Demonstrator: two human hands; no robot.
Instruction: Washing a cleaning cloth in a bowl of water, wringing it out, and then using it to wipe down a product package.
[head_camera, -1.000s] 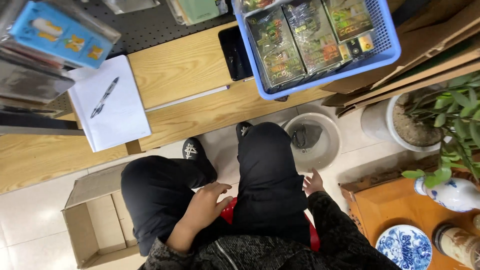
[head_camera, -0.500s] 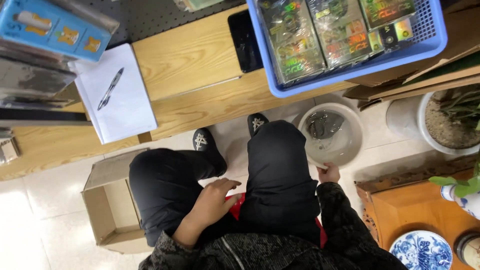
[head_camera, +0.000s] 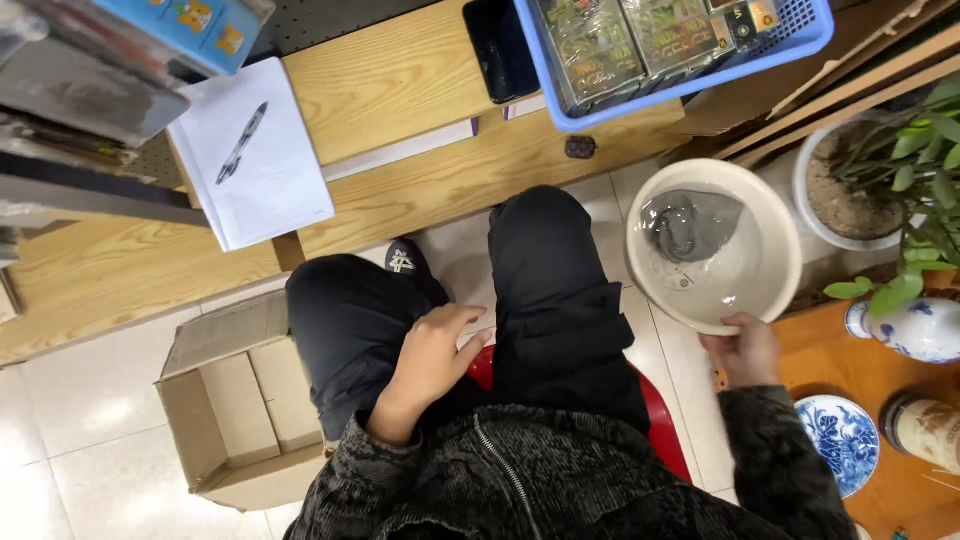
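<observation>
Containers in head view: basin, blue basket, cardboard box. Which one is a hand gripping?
The white basin: the right hand grips its near rim. The blue basket sits on the wooden bench; the cardboard box stands open on the floor, untouched.

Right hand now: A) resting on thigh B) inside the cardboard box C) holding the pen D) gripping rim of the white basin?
D: the right hand grips the near rim of the white basin, which holds water and a grey cloth; the left hand rests between the thighs.
</observation>
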